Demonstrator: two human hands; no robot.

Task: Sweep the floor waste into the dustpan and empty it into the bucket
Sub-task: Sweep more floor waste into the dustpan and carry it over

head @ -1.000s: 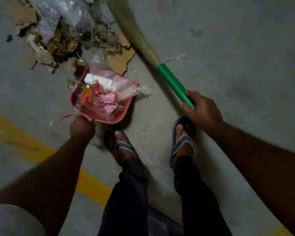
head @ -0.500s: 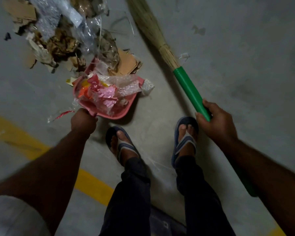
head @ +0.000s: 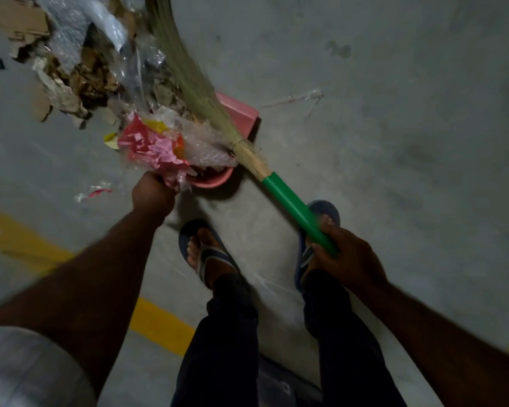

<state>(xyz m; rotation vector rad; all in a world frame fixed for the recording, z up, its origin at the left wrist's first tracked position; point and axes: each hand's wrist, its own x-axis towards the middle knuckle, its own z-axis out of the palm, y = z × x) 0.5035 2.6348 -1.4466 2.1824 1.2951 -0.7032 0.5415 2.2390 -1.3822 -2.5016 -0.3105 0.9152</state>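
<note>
A pink dustpan (head: 239, 113) sits on the grey floor, heaped with pink paper, bubble wrap and clear plastic. My left hand (head: 152, 195) grips its handle, which the waste hides. My right hand (head: 346, 257) holds the green handle of a grass broom (head: 291, 202). The broom's bristles (head: 185, 71) lie across the dustpan's mouth and reach into the waste pile (head: 80, 69) of torn cardboard, plastic film and bubble wrap beyond it. No bucket is in view.
A yellow painted line (head: 156, 320) crosses the floor at lower left. My two feet in blue sandals (head: 206, 254) stand just behind the dustpan. A strip of clear plastic (head: 294, 98) lies to the dustpan's right, and a small red-and-clear scrap (head: 93, 193) lies left of my left hand.
The broom has swung left from the bare floor onto the dustpan's mouth, dragging more plastic and cardboard toward it. My right hand has dropped lower. The left hand keeps its grip.
</note>
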